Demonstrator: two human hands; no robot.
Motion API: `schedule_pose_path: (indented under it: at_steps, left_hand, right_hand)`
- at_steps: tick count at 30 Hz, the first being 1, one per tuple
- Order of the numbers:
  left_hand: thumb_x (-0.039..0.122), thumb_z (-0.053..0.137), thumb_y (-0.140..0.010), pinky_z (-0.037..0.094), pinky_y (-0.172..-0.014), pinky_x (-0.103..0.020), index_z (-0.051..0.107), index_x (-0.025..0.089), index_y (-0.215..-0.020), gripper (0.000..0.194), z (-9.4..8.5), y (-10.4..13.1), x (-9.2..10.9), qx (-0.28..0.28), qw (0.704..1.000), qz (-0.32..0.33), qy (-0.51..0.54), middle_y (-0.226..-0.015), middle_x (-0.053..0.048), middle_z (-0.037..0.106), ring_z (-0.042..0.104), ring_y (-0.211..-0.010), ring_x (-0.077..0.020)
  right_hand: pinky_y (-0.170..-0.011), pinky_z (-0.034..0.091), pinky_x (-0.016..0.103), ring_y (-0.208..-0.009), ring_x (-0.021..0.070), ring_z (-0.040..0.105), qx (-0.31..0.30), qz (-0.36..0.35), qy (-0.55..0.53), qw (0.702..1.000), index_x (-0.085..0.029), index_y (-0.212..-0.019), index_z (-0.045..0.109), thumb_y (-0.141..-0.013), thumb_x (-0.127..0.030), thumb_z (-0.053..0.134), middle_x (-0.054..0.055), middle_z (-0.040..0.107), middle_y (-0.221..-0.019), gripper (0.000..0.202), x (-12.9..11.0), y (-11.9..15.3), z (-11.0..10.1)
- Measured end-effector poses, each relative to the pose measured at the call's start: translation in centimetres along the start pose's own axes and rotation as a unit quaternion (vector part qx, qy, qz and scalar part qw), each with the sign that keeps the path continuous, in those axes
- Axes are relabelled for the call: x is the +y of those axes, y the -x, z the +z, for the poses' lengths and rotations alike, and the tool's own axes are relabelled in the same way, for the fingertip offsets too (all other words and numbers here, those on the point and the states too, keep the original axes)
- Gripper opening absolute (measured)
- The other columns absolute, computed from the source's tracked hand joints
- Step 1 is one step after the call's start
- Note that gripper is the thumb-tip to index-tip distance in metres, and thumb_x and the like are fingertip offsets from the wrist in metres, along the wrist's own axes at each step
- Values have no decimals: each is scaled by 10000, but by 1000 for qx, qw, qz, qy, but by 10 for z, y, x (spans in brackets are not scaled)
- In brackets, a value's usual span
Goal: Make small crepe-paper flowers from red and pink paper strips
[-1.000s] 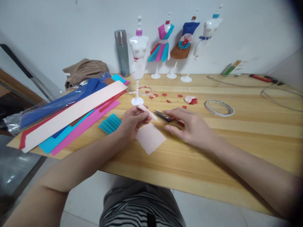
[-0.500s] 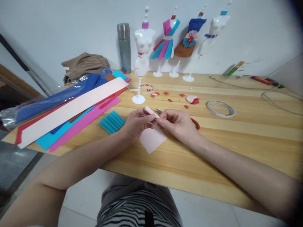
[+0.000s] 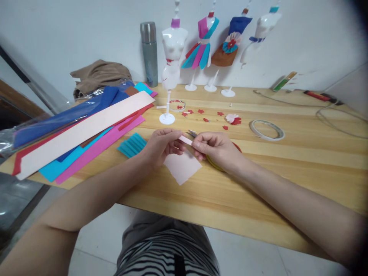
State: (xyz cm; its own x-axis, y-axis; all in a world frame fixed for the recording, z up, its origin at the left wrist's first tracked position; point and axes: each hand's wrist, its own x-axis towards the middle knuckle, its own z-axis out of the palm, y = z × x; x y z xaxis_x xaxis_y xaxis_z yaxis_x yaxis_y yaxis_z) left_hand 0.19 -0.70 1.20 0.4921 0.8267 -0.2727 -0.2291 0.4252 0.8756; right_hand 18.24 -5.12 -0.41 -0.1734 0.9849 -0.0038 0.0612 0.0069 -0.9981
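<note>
Between my two hands is a narrow pale pink strip (image 3: pixel 186 140), paper or fabric. My left hand (image 3: pixel 163 145) pinches its left end between thumb and fingers. At the other end, the fingertips of my right hand (image 3: pixel 217 148) are closed on it. A pale pink square piece (image 3: pixel 181 168) lies on the table below my hands. Scissors (image 3: pixel 192 133) lie partly hidden behind my right hand, with blade tips showing. Left of my left hand is a pleated teal piece (image 3: pixel 132 145).
Long coloured strips (image 3: pixel 86 134) are piled at the left. Behind stand a bare white mannequin (image 3: pixel 174 50), several other small mannequins and a thermos flask (image 3: pixel 149 55). Small red flower cut-outs (image 3: pixel 201 111), a pink-and-red flower (image 3: pixel 232 119) and a tape roll (image 3: pixel 267 130) lie on the wooden table (image 3: pixel 287 184).
My left hand's grip has shifted leftward along the strip, and more of the strip shows between my hands. The camera view has tilted slightly.
</note>
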Motion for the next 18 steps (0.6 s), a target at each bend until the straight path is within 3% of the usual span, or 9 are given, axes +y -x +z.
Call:
schedule_pose_path:
  at_steps: [4, 7, 10, 12, 14, 18]
  left_hand:
    - [175, 573, -887, 496, -483, -199, 661, 83, -763, 177, -1, 0, 4, 9, 998, -3, -56, -591, -44, 649, 624, -502, -110]
    - [270, 641, -869, 506, -495, -197, 704, 96, -873, 185, -3, 2, 6, 9, 989, 82, -125, -756, -50, 698, 632, -555, -98]
    - [324, 735, -801, 509, -530, -187, 745, 140, -981, 258, -5, 3, 7, -42, 963, 178, -199, -894, -41, 722, 606, -571, -64]
    - [335, 778, -759, 501, -545, -182, 764, 161, -959, 265, -6, 4, 6, -80, 946, 216, -228, -856, -30, 724, 601, -581, -63]
    - [337, 802, -733, 493, -544, -188, 778, 168, -888, 230, -5, 5, 6, -105, 939, 226, -238, -783, -23, 715, 607, -588, -76]
    - [312, 829, -698, 488, -523, -213, 787, 171, -778, 168, -3, 8, 8, -131, 946, 180, -237, -643, -14, 681, 591, -530, -91]
  right_hand:
    - [-462, 314, 225, -458, 67, 438, -14, 23, 10, 1000, -181, -637, 616, -707, -519, 789, -43, 530, -508, 386, 4, -1, -6]
    - [-447, 293, 217, -445, 62, 423, -16, 38, 1, 999, -180, -636, 619, -711, -518, 781, -44, 518, -486, 382, 4, -2, -9]
    - [-433, 272, 217, -431, 57, 403, -26, 55, -30, 998, -180, -609, 623, -694, -490, 788, -43, 516, -475, 361, -1, 0, -10]
    - [-422, 243, 220, -421, 55, 382, -52, 85, -65, 993, -180, -575, 615, -667, -458, 798, -42, 507, -462, 346, -6, 1, -9]
    - [-417, 210, 221, -412, 51, 355, -77, 122, -100, 984, -178, -552, 609, -654, -422, 800, -41, 492, -452, 326, -12, 3, -8]
    - [-412, 166, 214, -415, 40, 305, -101, 156, -150, 971, -164, -548, 604, -669, -368, 787, -46, 458, -463, 299, -18, 5, -7]
